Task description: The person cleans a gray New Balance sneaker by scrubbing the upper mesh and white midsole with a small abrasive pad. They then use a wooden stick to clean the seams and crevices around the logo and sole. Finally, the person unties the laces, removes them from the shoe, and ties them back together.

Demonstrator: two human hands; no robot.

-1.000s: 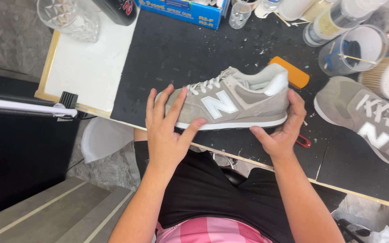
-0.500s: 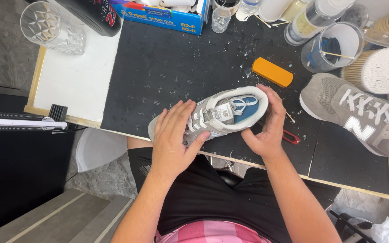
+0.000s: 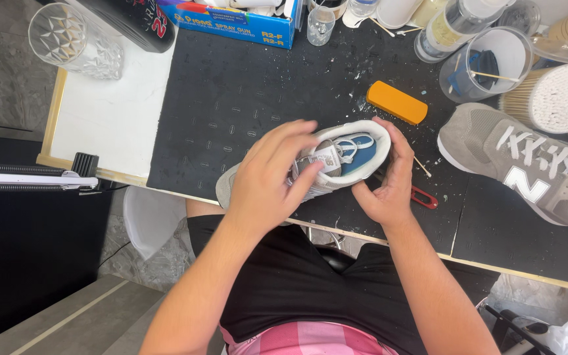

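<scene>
**Grey sneaker held in both hands at the near edge of the mat**

The person is holding a grey suede-and-mesh sneaker with white sole and blue insole (image 3: 336, 161) w/ both hands. The left hand (image 3: 267, 181) is lying over the laces and tongue, fingers closed on the upper. The right hand (image 3: 389, 177) is cupping the heel, thumb under, fingers wrapped around the padded collar. So both hands are clamped on the shoe, none is open.

The shoe is probably light and not fragile. The upper is soft and gives under the fingers; the sole and heel counter are stiffer, so heel + midfoot seem the best places to hold. Suede is not slippery.

The shoe is sitting at the near edge of the black foam work mat (image 3: 231, 98), its toe pointing past that edge and opening facing up. It is lying between the two palms, not hanging from the fingertips.
</scene>
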